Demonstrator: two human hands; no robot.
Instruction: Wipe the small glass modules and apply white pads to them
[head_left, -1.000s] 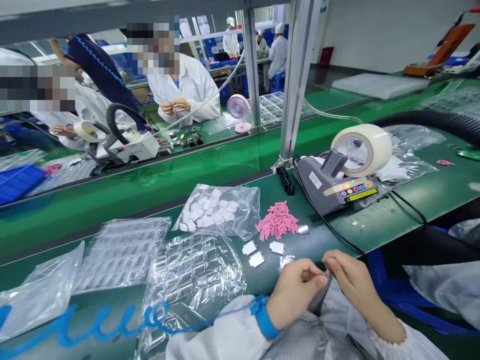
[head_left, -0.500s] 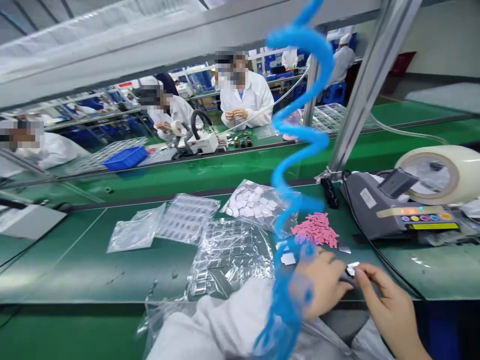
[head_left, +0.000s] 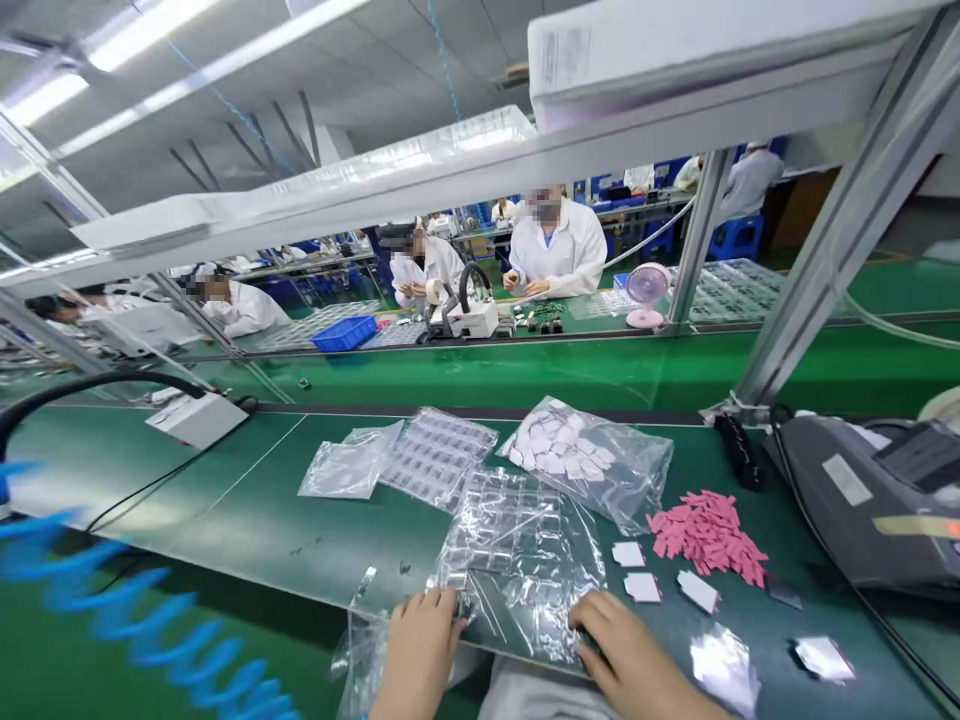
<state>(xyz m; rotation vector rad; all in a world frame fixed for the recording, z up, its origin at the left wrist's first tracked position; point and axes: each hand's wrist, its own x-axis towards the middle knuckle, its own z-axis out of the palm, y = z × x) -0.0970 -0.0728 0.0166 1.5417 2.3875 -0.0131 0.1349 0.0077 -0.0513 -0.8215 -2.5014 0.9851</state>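
Observation:
My left hand [head_left: 420, 645] is at the table's front edge, fingers curled over the near left corner of a plastic-wrapped clear blister tray [head_left: 504, 520]. At the tray's near right side is my right hand [head_left: 626, 650], its fingers also bent onto the plastic. Something dark shows at the fingertips of both hands. Right of the tray lie several small white pieces, among them a white square [head_left: 641, 587] and a tilted white piece [head_left: 698, 591]. A pile of pink strips [head_left: 707, 533] sits behind them.
A bag of white pieces [head_left: 562, 445], another clear tray [head_left: 439, 455] and a flat clear bag [head_left: 349, 465] lie farther back. A grey machine [head_left: 862, 510] stands right, a blue coiled hose [head_left: 150, 620] hangs lower left. Co-workers in white [head_left: 559, 245] sit across the line.
My hands have left the small white piece at the right and moved apart to the wrapped tray. My view has turned left and up; the blue hose now appears at lower left.

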